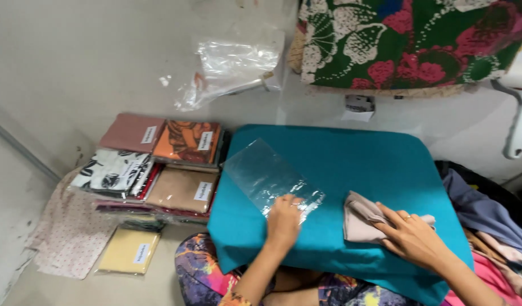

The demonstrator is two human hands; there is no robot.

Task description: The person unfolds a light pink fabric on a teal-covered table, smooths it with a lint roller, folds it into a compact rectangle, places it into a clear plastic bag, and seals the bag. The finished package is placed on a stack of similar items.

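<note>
We are pressing our left hand (283, 220) flat on the clear plastic sleeve (269, 178) mid-cushion on the teal board (351, 164), right hand (411, 235) gripping the folded beige cloth (360, 218), not yet bagged.

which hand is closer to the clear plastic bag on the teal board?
Left. The left hand rests on the near end of the clear plastic bag. The right hand lies apart to its right, on the folded beige cloth.
</note>
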